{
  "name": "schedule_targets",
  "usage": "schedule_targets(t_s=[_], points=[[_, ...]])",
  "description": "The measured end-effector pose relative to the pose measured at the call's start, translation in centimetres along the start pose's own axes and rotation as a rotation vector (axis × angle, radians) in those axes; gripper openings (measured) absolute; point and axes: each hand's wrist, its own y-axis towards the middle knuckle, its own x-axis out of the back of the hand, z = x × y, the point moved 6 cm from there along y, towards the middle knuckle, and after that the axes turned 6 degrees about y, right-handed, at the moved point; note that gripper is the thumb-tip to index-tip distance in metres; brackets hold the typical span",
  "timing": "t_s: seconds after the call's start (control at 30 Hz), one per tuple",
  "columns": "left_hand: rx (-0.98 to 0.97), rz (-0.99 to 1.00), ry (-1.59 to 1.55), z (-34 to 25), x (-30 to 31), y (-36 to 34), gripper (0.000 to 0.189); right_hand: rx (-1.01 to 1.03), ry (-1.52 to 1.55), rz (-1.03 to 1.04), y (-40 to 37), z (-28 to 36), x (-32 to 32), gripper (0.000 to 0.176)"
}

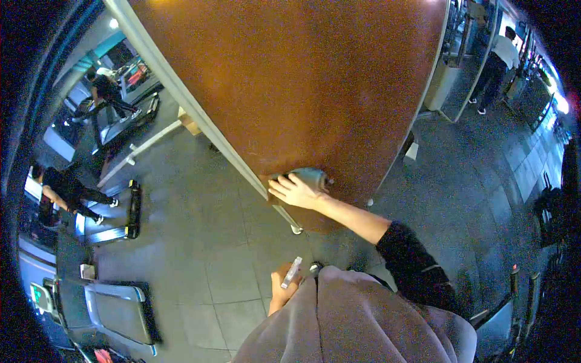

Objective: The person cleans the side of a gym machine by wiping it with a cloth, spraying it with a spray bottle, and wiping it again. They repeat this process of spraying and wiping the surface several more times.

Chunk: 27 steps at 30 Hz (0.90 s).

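My right hand (298,193) reaches forward and holds a bluish-grey cloth (312,176) against the lower part of a large brown panel (302,91). Its fingers point left across the cloth, close to the panel's pale metal edge. Part of the cloth is hidden under the palm. Lower down, in front of my body, my left hand (282,293) is closed around a small whitish, narrow rectangular object (292,272). What kind of object it is does not show clearly.
A pale frame (181,91) borders the panel, with a foot (296,230) on the dark tiled floor (200,260). Treadmills (118,308) line the left, where a person (66,190) is on one. Another person (499,57) stands far right near gym equipment.
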Motion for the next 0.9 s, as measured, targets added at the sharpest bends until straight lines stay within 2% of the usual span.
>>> schedule_targets(t_s=[0.03, 0.1, 0.13, 0.23, 0.3, 0.37, 0.4, 0.43, 0.53, 0.57, 0.6, 0.7, 0.83, 0.9], points=[[0.001, 0.008, -0.003, 0.7, -0.2, -0.4, 0.022, -0.086, -0.009, -0.051, -0.1, -1.2, 1.7, 0.044], [0.201, 0.018, -0.109, 3.8, -0.8, -0.8, 0.02, -0.206, -0.045, -0.227, 0.0, -4.6, 6.7, 0.043], [0.23, 0.007, -0.066, 3.9, -0.6, -0.8, 0.018, -0.254, -0.096, -0.271, 0.8, -6.4, 9.6, 0.043], [0.205, 0.015, -0.068, 3.2, -0.2, -0.3, 0.019, -0.426, -0.292, -0.49, 4.3, -12.9, 17.9, 0.044], [0.156, -0.01, -0.062, 2.6, 0.0, 0.0, 0.019, -0.566, -0.3, -0.642, 7.2, -16.9, 22.3, 0.046], [0.108, -0.03, -0.048, 2.1, 0.3, 0.1, 0.018, -0.668, -0.139, -0.743, 10.0, -18.6, 24.9, 0.071], [0.123, -0.037, -0.069, 2.0, 0.3, 0.0, 0.018, -0.712, -0.141, -0.727, 11.4, -18.7, 25.0, 0.078], [0.139, -0.043, -0.092, 1.9, 0.3, 0.0, 0.018, -0.723, -0.271, -0.748, 12.9, -18.1, 24.6, 0.069], [0.096, -0.024, -0.145, 0.7, 0.2, 0.4, 0.019, -0.589, -0.444, -0.656, 15.4, -15.8, 22.0, 0.05], [0.068, -0.037, -0.193, 0.3, 0.4, 0.4, 0.02, -0.562, -0.417, -0.612, 15.7, -14.9, 21.0, 0.051], [0.1, 0.034, -0.196, 0.6, 0.0, 0.7, 0.02, -0.519, -0.405, -0.559, 15.7, -14.1, 19.7, 0.05], [0.071, -0.017, -0.172, -0.5, 0.5, 0.9, 0.022, -0.387, -0.345, -0.365, 14.5, -10.1, 14.8, 0.051], [0.125, 0.042, -0.219, 1.3, -0.1, 1.3, 0.023, -0.153, -0.227, -0.057, 7.1, -2.0, 3.5, 0.052], [0.156, 0.033, -0.159, 2.4, -0.4, 1.1, 0.024, 0.037, -0.28, 0.123, 0.9, 0.6, 1.5, 0.05]])
